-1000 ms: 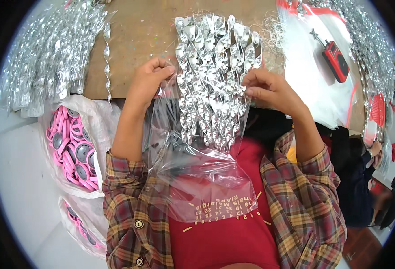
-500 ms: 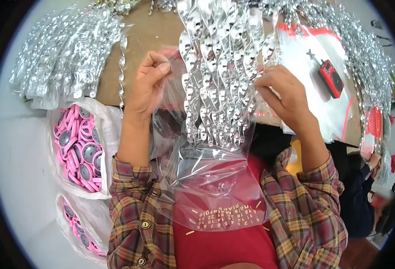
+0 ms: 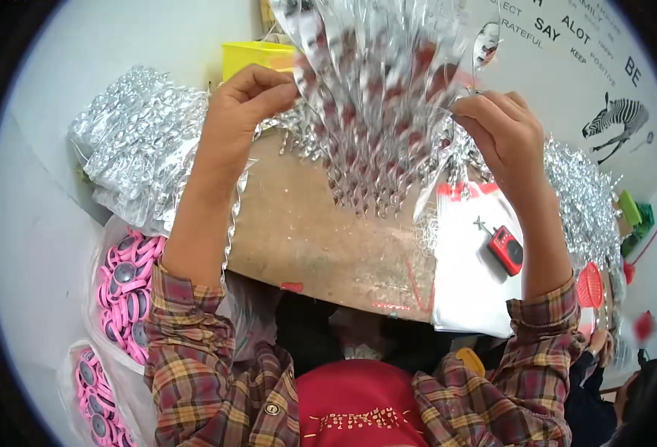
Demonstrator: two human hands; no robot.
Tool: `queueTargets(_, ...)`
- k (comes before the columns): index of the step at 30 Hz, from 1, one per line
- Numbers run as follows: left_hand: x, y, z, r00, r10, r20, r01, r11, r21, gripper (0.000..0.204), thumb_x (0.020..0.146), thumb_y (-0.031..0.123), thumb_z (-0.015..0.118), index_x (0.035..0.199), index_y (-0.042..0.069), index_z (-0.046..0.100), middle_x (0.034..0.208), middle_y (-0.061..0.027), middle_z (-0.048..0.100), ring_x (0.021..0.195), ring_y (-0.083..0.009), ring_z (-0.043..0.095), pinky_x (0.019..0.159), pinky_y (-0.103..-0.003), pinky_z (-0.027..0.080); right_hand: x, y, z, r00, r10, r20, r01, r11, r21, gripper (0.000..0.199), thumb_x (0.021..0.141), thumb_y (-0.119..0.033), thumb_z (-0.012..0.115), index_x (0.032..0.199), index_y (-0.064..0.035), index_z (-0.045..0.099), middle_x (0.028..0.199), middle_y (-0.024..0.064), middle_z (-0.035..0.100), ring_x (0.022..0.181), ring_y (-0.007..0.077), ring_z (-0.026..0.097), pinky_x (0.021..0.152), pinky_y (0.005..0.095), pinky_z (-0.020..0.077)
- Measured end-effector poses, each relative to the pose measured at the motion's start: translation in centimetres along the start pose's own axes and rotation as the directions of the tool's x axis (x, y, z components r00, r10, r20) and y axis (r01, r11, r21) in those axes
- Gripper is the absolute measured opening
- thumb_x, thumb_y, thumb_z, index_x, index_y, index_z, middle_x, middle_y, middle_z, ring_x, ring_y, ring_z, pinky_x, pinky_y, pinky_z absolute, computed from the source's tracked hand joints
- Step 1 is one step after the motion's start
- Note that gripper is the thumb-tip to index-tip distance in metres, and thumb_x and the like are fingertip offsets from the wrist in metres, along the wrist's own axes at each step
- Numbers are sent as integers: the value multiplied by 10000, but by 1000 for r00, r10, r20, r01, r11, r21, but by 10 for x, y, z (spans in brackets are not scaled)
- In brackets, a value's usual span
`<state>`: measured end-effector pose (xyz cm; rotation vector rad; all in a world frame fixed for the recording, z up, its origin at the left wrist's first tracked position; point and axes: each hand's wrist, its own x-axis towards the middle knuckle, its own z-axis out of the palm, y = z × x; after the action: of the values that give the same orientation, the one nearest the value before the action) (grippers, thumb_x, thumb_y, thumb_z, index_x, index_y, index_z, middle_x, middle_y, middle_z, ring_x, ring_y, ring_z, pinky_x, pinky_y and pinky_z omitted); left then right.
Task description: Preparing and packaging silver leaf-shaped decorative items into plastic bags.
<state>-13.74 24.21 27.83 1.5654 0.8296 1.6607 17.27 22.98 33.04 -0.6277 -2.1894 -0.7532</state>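
Both my hands are raised over the table, one at each side of a clear plastic bag (image 3: 441,33) with shiny silver twisted foil strips (image 3: 369,119) in it. My left hand (image 3: 257,97) pinches the bag's left edge between thumb and fingers. On the right, my right hand (image 3: 503,127) has its fingers closed on the other edge, partly hidden by the knuckles. The strips hang down between the hands, their lower ends above the brown tabletop. The strips are smeared by motion, and the bag's upper end runs out of the picture.
Silver foil bundles (image 3: 146,149) lie at left, more (image 3: 582,201) at right. A red radio (image 3: 506,251) rests on flat plastic bags (image 3: 470,298). Sacks of pink-and-grey wheels (image 3: 127,287) stand at left. Behind is a yellow bin (image 3: 242,56). Another person's hand (image 3: 599,341) shows at far right.
Both hands have risen and moved apart, lifting the bag and strips away from my lap. The bag's loose end no longer drapes over my shirt. My view has tilted up toward the wall.
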Motion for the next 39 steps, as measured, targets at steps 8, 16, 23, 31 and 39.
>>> queueTargets(8, -1, -18, -4, 996, -89, -22, 90, 996, 27, 103, 865, 110, 650, 929, 29, 646, 921, -53, 679, 815, -100, 610, 771, -234, 473, -14, -2, 32, 974, -217, -60, 217, 976, -5, 73, 725, -46, 678, 741, -85, 618, 695, 21, 619, 712, 173, 577, 639, 308, 426)
queueTargets(16, -12, -11, -3, 996, -55, -70, 49, 995, -88, 118, 883, 105, 630, 959, 15, 637, 969, -81, 685, 901, -122, 637, 785, -238, 478, 0, -13, 15, 997, -75, -7, 75, 991, 111, 87, 751, -57, 695, 799, -59, 622, 875, 39, 610, 724, 194, 560, 628, 312, 420)
queueTargets(23, 3, -10, -3, 998, -42, -54, 38, 996, -77, 111, 888, 94, 620, 968, 18, 627, 978, -79, 685, 889, -117, 631, 781, -236, 479, 1, 2, 15, 998, 65, 6, -65, 985, 161, 69, 786, -36, 672, 827, -47, 617, 948, 63, 596, 764, 208, 611, 651, 313, 491)
queueTargets(31, -16, -11, -1, 995, -94, 37, 91, 993, 74, 139, 918, 140, 586, 1008, 34, 590, 1004, -91, 675, 933, -144, 630, 820, -252, 499, -17, -5, 11, 966, 164, 201, -224, 918, 328, 70, 801, -32, 651, 845, -23, 597, 1167, 122, 580, 941, 216, 597, 837, 341, 449)
queueTargets(39, 58, -15, 20, 999, 32, 20, -34, 997, 74, 284, 863, 262, 631, 1049, 50, 596, 1005, -112, 661, 951, -216, 632, 821, -351, 496, -4, -16, -19, 967, 193, 166, -248, 863, 441, 85, 807, -12, 638, 834, 3, 558, 903, 58, 541, 841, 127, 529, 750, 240, 420)
